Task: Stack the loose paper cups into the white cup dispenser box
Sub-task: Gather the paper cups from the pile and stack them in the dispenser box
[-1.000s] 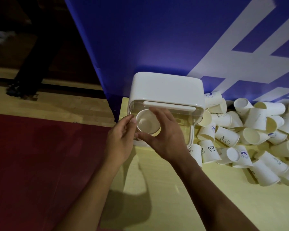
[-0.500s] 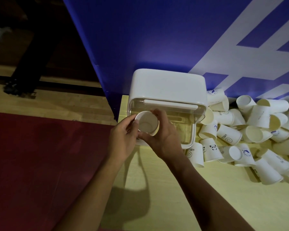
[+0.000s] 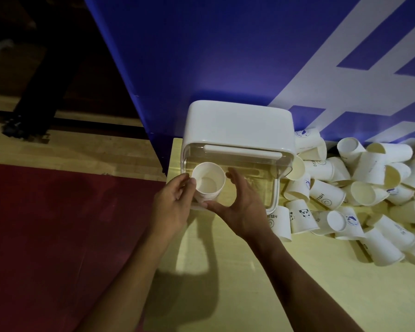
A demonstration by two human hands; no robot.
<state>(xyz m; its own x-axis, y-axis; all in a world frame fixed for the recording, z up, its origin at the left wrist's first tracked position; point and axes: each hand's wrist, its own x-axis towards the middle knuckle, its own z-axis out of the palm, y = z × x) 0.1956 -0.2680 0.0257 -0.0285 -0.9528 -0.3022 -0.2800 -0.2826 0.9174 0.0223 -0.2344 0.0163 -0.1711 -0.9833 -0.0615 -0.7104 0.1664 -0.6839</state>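
Observation:
The white cup dispenser box (image 3: 240, 123) stands on the yellow table against a blue panel, its clear front section facing me. A stack of white paper cups (image 3: 207, 182) stands upright, mouth up, at the box's front left corner. My left hand (image 3: 175, 204) holds the stack from the left, thumb at the rim and fingers curled on its side. My right hand (image 3: 244, 207) arches to the right of the stack with fingers spread off it; only the thumb tip lies near the stack's base. The loose paper cups (image 3: 345, 192) lie heaped to the right.
The blue panel with white stripes (image 3: 249, 56) rises right behind the box. The table's left edge (image 3: 177, 236) drops to a red mat and wooden floor. Someone's dark legs (image 3: 34, 92) stand at the far left. Bare yellow tabletop lies in front of the cup heap.
My right hand's fingers have come off the cup stack and spread away to the right. The left hand stays on the stack, which stands a little further left in the box.

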